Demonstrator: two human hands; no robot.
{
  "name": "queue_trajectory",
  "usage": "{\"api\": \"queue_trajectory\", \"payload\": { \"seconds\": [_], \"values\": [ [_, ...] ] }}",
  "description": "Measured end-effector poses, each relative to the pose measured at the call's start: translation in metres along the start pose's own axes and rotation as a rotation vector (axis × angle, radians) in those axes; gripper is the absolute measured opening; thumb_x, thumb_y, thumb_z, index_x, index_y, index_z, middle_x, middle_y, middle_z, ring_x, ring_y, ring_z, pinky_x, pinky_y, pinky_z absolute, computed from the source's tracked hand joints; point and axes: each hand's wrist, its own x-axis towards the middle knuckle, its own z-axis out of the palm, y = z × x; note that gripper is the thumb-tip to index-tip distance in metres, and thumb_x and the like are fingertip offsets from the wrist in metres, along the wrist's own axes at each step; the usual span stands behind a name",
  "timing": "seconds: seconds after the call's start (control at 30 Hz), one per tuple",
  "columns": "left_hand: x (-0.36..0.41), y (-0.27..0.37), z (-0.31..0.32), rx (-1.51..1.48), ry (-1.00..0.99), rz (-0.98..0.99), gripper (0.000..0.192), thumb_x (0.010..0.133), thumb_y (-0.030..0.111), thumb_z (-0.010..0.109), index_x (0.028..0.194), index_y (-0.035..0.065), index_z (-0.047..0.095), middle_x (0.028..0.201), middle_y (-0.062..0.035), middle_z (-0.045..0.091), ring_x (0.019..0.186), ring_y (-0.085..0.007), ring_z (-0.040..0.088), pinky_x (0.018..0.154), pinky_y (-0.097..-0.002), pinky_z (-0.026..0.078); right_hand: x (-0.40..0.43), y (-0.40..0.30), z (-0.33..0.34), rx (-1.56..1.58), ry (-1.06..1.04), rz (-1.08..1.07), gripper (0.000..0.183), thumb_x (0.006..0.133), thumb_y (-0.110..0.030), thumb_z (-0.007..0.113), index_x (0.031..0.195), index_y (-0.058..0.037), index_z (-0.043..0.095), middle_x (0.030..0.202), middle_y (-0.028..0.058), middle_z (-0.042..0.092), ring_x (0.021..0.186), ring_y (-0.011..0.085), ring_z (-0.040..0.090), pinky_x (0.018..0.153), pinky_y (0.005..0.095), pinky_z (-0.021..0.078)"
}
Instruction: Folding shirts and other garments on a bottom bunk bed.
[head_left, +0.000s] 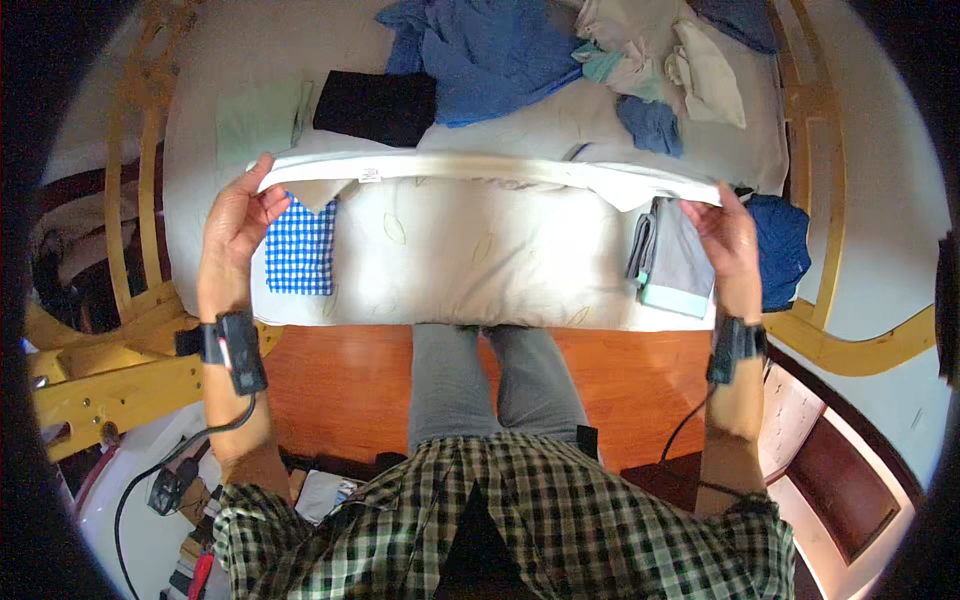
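Note:
A white cloth is stretched sideways over the bed between my two hands, its near edge pulled nearly straight. It bears a small label near its left end. My left hand pinches the left end between thumb and fingers. At the other end my right hand grips the corner. Below the left part of the cloth lies a folded blue-and-white checked cloth. Close by my right hand are a folded grey cloth with a pale green border and a dark blue bundled fabric. Motion blurs the white cloth's far side.
The bed has a leaf-patterned sheet and wooden side rails. Farther back lie a folded black cloth, a folded pale green cloth, a spread blue garment and crumpled light clothes. Cables trail from both wrist devices.

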Motion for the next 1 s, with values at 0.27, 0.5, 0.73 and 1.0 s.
{"api": "queue_trajectory", "payload": {
  "seconds": [0.27,0.5,0.73,1.0],
  "values": [
    [0.021,0.002,0.020,0.117,-0.031,-0.060,0.019,0.075,0.014,0.054,0.086,-0.0012,0.049,0.067,-0.0076,0.054,0.049,-0.0094,0.053,0.044,-0.0188,0.049,0.027,-0.019,-0.009,0.002,0.061,0.032,0.028,0.086,-0.019,0.030,0.095,0.0059,0.040,0.090,0.0185,0.051,0.078,0.0260,0.055,0.068,0.0382,0.0490],
    [0.051,0.015,0.027,0.136,-0.078,0.092,0.021,0.077,0.017,0.053,0.090,0.0009,0.047,0.071,-0.0055,0.053,0.051,-0.0086,0.050,0.052,-0.0206,0.047,0.043,-0.030,0.032,0.059,0.063,-0.062,0.028,0.087,-0.018,0.026,0.098,0.0054,0.037,0.091,0.0205,0.049,0.081,0.0298,0.054,0.072,0.0400,0.0474],
    [0.018,-0.014,0.012,0.018,0.074,0.048,0.020,0.078,0.012,0.050,0.091,-0.0010,0.042,0.066,-0.0077,0.051,0.047,-0.0091,0.049,0.041,-0.0181,0.045,0.003,0.014,0.016,-0.019,0.118,-0.116,0.032,0.085,-0.021,0.034,0.094,0.0096,0.037,0.079,0.0195,0.053,0.060,0.0251,0.057,0.055,0.0324,0.0519],
    [0.029,-0.203,-0.088,0.158,0.247,-0.205,0.010,0.073,0.011,0.057,0.077,0.0049,0.050,0.066,-0.0033,0.054,0.047,-0.0096,0.047,0.042,-0.0183,0.042,-0.017,0.172,-0.046,-0.108,0.314,0.293,0.030,0.085,-0.021,0.037,0.096,0.0061,0.043,0.074,0.0128,0.054,0.056,0.0180,0.056,0.049,0.0250,0.0515]
  ]
}}
